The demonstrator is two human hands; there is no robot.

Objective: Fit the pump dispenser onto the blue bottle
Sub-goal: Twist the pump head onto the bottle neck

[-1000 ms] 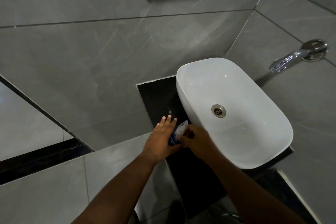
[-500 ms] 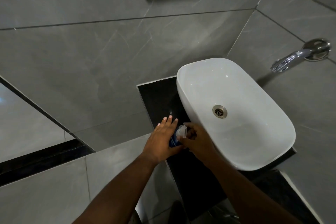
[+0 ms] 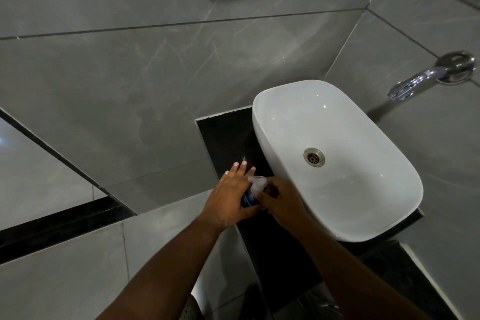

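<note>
The blue bottle [image 3: 246, 200] stands on the black counter [image 3: 226, 135], just left of the basin, mostly hidden between my hands. My left hand [image 3: 231, 195] presses against its left side with palm and thumb, the fingers stretched out straight. A clear-white pump dispenser [image 3: 257, 183] sits on top of the bottle's neck. My right hand [image 3: 281, 201] is closed around the pump's collar from the right. How far the pump is seated on the neck is hidden.
A white oval basin [image 3: 337, 153] with a metal drain [image 3: 314, 157] fills the counter to the right. A chrome tap [image 3: 426, 78] sticks out of the grey tiled wall above it. Grey tiles surround the counter on the left.
The pump head has turned under my right hand and sits a little lower and more upright on the bottle. My left hand has stayed against the bottle.
</note>
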